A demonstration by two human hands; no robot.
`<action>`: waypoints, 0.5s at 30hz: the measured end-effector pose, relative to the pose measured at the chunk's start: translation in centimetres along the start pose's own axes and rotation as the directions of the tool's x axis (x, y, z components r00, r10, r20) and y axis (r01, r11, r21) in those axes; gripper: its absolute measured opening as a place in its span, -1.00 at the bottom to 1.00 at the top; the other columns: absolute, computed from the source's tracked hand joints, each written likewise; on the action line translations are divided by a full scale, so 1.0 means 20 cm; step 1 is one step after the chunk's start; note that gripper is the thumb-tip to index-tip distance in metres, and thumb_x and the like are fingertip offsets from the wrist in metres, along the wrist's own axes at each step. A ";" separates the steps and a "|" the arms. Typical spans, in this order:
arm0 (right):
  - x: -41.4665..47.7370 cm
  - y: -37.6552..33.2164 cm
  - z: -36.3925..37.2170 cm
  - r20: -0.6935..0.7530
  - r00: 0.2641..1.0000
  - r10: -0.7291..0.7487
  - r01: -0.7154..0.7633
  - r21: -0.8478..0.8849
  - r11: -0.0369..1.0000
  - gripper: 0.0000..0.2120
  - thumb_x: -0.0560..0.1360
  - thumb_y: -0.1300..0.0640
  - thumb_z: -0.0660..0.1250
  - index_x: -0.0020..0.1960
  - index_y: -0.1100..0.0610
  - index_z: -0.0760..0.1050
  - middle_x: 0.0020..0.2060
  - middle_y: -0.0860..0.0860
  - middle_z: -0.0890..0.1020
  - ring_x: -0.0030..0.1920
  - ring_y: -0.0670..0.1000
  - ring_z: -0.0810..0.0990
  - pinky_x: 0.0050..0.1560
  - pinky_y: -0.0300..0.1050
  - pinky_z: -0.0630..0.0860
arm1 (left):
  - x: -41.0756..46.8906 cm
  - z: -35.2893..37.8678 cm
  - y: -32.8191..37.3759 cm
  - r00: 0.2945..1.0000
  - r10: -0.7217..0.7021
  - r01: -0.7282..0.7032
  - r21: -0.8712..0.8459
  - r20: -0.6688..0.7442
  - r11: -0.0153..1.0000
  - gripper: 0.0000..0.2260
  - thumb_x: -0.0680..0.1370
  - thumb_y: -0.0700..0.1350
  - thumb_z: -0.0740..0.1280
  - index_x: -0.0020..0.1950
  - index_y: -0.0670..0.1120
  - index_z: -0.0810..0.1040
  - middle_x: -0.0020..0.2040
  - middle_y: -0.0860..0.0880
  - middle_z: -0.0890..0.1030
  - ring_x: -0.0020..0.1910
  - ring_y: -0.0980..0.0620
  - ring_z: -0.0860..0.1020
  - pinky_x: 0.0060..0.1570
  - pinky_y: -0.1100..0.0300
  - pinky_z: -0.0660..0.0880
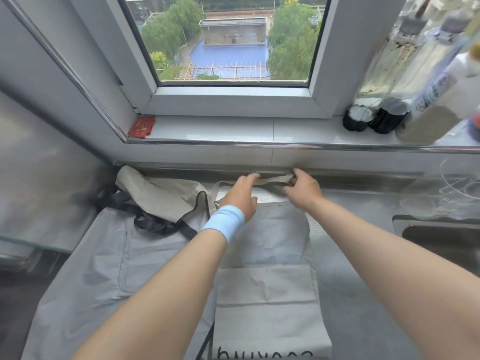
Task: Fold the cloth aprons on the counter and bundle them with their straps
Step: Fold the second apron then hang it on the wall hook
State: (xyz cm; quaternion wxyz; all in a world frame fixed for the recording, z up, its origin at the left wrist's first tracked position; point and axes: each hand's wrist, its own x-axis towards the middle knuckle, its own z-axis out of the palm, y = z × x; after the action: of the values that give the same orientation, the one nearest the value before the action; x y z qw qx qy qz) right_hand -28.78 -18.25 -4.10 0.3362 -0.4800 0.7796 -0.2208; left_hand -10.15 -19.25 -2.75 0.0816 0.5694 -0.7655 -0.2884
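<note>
Folding has barely begun, by the look of it. Along the middle of the brushed-steel counter [363, 255] a pale beige cloth apron with a front pocket and dark lettering [267, 294] lies spread flat, bib toward the back edge and hem toward the near edge, with no fold in its body yet. Both hands are at the back edge, just under the window sill. The left hand [242, 196], above a light blue wristband [224, 223], pinches the apron's beige neck strap [272, 180] between thumb and fingers; the right hand [304, 189] is curled closed on the same strap a little further along, so the strap is stretched between them (held clear of the counter, as far as I can tell).

Under and to the left of the beige apron, a larger light grey cloth apron [104, 268] lies spread out, reaching the near left corner and also unfolded. At the back left corner a third cream cloth apron with black trim and black straps [166, 196] sits in a loose crumpled heap, its straps trailing over the grey one.

My judgement: nothing is bundled so far. All three aprons need folding and tying with their straps, and the current move reads as straightening the neck strap before the first fold.
</note>
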 end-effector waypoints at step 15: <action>-0.74 0.35 0.10 0.382 0.907 -0.179 0.351 -0.446 0.823 -0.94 0.46 -0.01 0.31 -0.10 -0.05 0.53 -0.03 -0.07 0.48 0.00 0.01 0.52 -0.12 -0.15 0.32 | -0.66 0.18 -0.23 0.933 -0.021 -0.117 0.359 0.358 0.926 -0.59 0.43 0.08 0.35 0.25 0.04 0.44 0.25 -0.01 0.51 0.24 -0.09 0.47 0.24 0.08 0.39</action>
State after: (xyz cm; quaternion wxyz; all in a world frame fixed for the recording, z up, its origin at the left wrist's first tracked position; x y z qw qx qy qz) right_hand -26.86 -1.95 -5.56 0.2872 -0.6855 0.6684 0.0277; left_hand -3.51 -6.84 -5.42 -0.1611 0.4935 -0.8224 -0.2329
